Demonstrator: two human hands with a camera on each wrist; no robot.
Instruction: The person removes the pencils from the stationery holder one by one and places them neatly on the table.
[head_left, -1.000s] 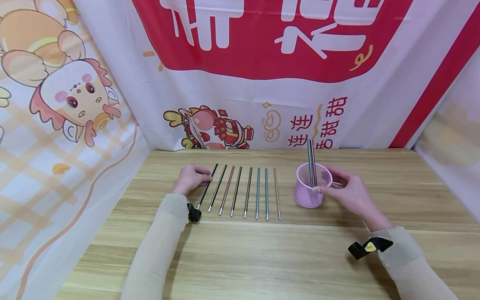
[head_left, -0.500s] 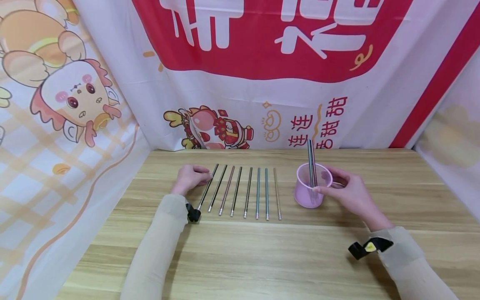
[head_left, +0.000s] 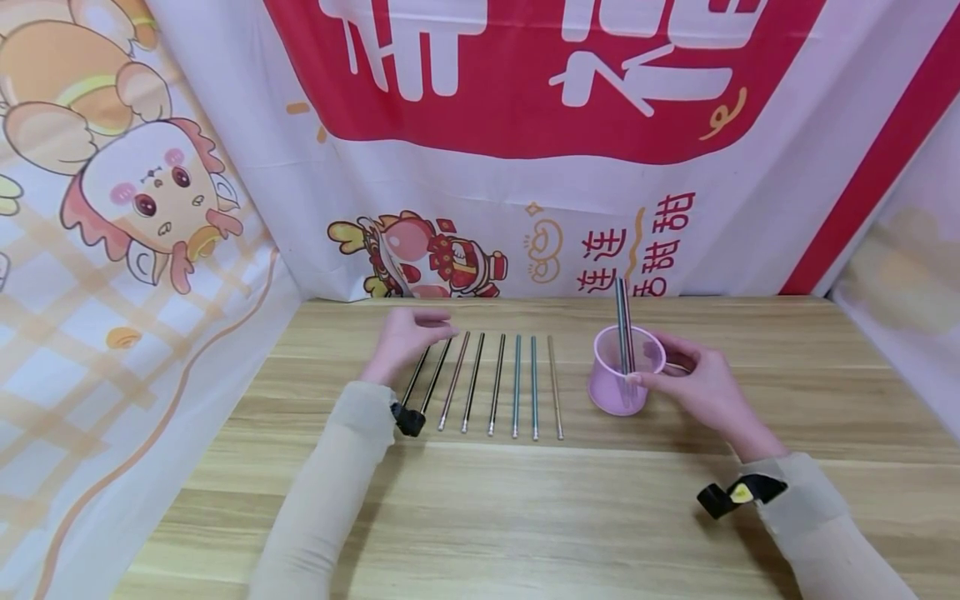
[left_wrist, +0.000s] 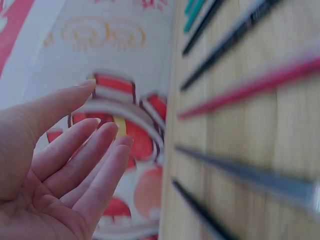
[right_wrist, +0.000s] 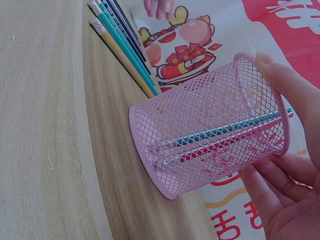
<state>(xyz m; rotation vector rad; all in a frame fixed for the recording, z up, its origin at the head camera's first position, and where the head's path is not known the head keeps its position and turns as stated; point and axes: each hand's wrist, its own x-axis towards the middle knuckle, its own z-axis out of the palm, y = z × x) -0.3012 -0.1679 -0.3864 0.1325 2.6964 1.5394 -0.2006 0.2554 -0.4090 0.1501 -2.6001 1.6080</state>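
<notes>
My left hand (head_left: 408, 337) hovers over the far ends of the two leftmost black pencils, hiding part of them. In the left wrist view its fingers are relaxed and apart from the thumb, with nothing between them. To the right of those two lies a red pencil (head_left: 454, 380). A pink mesh pencil cup (right_wrist: 210, 125) stands upright at the right, its rim gripped by my right hand (head_left: 701, 387), thumb at the near side. Inside the cup lean a teal pencil (right_wrist: 225, 134) and a red pencil (right_wrist: 220, 146), eraser ends down.
Rightward the row continues with black pencils (head_left: 473, 383), teal pencils (head_left: 534, 387) and a yellowish pencil (head_left: 556, 387), eraser ends toward me. They lie on a wooden table (head_left: 525, 517). A printed cloth (head_left: 465, 183) hangs along its back edge.
My left hand has left the far end of the leftmost pencil and shifted right and slightly away from me, toward the second pencil. My right hand and the cup stay put.
</notes>
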